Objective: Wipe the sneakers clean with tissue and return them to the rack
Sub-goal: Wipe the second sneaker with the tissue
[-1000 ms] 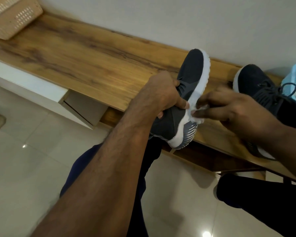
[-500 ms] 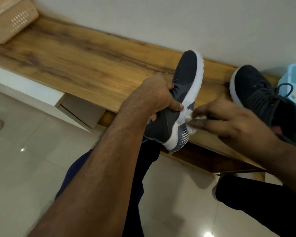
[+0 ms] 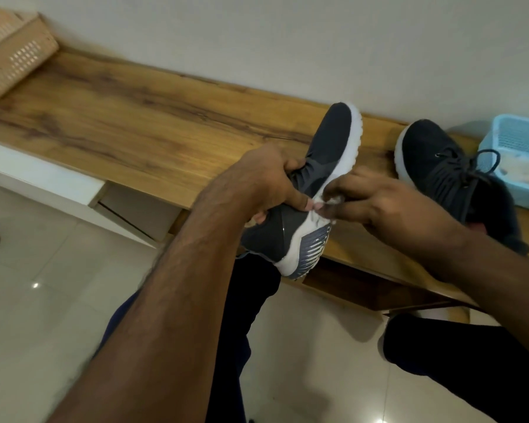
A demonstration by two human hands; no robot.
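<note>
My left hand [image 3: 266,178] grips a dark grey sneaker with a white sole [image 3: 333,138] around its middle, holding it tilted on its side above the front edge of the wooden rack top [image 3: 135,123]. My right hand [image 3: 388,203] pinches a small white tissue [image 3: 333,201] and presses it against the white sole edge, right beside my left thumb. The tissue is mostly hidden by my fingers. The second dark sneaker [image 3: 440,172] stands laced on the rack top to the right, partly behind my right wrist.
A light blue plastic basket [image 3: 513,141] holding crumpled tissue stands at the far right of the rack. A tan woven basket [image 3: 9,56] sits at the far left. A white wall runs behind; glossy floor tiles and my dark-trousered legs lie below.
My right hand with the tissue slid back up along the sole edge toward the shoe's middle. The left hand keeps the same grip; the view shifted a little.
</note>
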